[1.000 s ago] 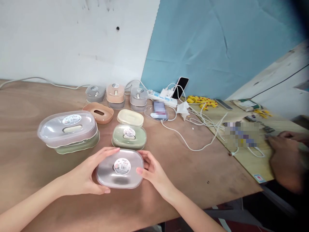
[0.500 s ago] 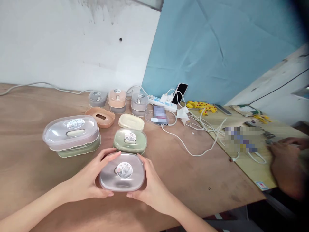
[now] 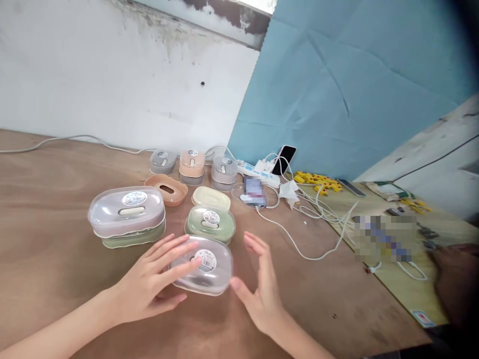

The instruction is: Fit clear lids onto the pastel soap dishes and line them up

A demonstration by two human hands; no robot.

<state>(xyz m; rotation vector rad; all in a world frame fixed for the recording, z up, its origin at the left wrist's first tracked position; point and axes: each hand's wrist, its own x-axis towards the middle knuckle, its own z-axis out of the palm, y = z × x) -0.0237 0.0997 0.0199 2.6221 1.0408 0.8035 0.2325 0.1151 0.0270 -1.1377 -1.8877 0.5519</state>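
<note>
A grey soap box (image 3: pixel 219 271) with a clear lid and a round label sits on the table in front of me. My left hand (image 3: pixel 153 276) is over its left side, fingers spread across the lid; whether they touch it I cannot tell. On the other side, my right hand (image 3: pixel 260 286) is open, its thumb close to the box's right edge. Just behind is a green soap box (image 3: pixel 224 227) with a clear lid, and beyond that a cream oval piece (image 3: pixel 211 198). To the left, a larger mauve lidded box (image 3: pixel 108 207) rests on a green one (image 3: pixel 134 237).
An orange slotted tray (image 3: pixel 175 193) and several small lidded boxes (image 3: pixel 192 164) stand near the wall. A power strip (image 3: pixel 262 174), a leaning phone (image 3: pixel 284 158) and white cables (image 3: pixel 292 255) are at the back right. Another person's hand (image 3: pixel 454 269) is at the far right.
Both hands were wrapped round the grey soap box's sides. The right hand has let go and moved right; the left fingers have opened out over the lid. The view has shifted slightly.
</note>
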